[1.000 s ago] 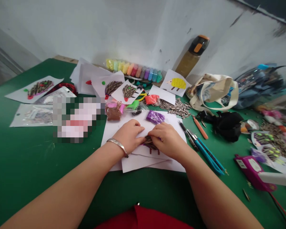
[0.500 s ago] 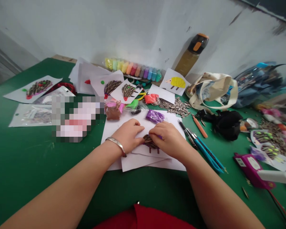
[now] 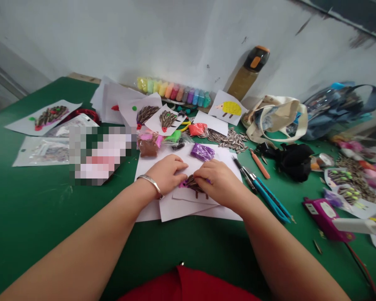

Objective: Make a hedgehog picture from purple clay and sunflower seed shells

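A hedgehog picture [image 3: 192, 184], made of striped sunflower seeds with a purple-pink snout and brown legs, lies on small white paper before me. My left hand [image 3: 166, 174], with a silver bangle at the wrist, lies on the paper left of the hedgehog, fingers extended, the thumb by its snout. My right hand [image 3: 218, 179] covers the hedgehog's right part, its thumb and fingers pinched together over the seeds. What sits between those fingertips is hidden; a bit of purple shows beside them. A bag of purple clay [image 3: 202, 151] sits just behind my hands.
Brushes and a blue-handled tool [image 3: 271, 198] lie to the right, beside an orange stick [image 3: 259, 164]. Behind are a seed pile [image 3: 228, 140], clay packets [image 3: 174, 90], finished pictures and a bottle [image 3: 249, 73]. A magenta glue-gun-like device [image 3: 326, 219] is at far right.
My view has shifted slightly. My left thumb has drawn back a little from the hedgehog, so its purple-pink snout now shows. The right hand stays pinched over the seeds.
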{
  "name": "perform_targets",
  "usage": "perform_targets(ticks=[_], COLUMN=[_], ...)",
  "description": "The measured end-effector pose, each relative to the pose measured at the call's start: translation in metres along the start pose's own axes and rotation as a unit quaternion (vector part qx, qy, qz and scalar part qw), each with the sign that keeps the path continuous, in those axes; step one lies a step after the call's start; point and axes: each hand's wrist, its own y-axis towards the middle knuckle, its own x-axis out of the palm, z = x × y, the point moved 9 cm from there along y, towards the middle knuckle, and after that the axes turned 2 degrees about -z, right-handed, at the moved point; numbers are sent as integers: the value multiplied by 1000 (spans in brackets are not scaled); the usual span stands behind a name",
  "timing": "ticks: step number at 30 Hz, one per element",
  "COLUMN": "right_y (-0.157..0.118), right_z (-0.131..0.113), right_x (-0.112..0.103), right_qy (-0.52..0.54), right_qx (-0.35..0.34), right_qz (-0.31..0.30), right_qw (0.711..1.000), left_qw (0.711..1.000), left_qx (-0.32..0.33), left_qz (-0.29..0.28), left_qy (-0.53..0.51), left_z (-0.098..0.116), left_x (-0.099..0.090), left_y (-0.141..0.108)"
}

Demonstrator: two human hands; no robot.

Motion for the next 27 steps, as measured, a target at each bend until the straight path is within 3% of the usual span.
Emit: perform_targets(ticks=[7,14,19,27], right_y=[-8,-14,-9,-11], right_z=[-5,-6,-5,-4], right_x=[1,2,7,11], right_qy=[-34,12,3,-4], right_qx=[36,63,79,82], right_qz=[-17,29,54,58], right_qw=[999,998,995,995], left_qw=[1000,999,1000,1000], left_qx=[-15,-25,-21,-13], left_qz=[-4,10,3,-17], left_qy=[20,41,-7,-1], left_z=[1,4,-3,0], left_x=[4,7,3,4], left_y=[0,-2,-1,-2])
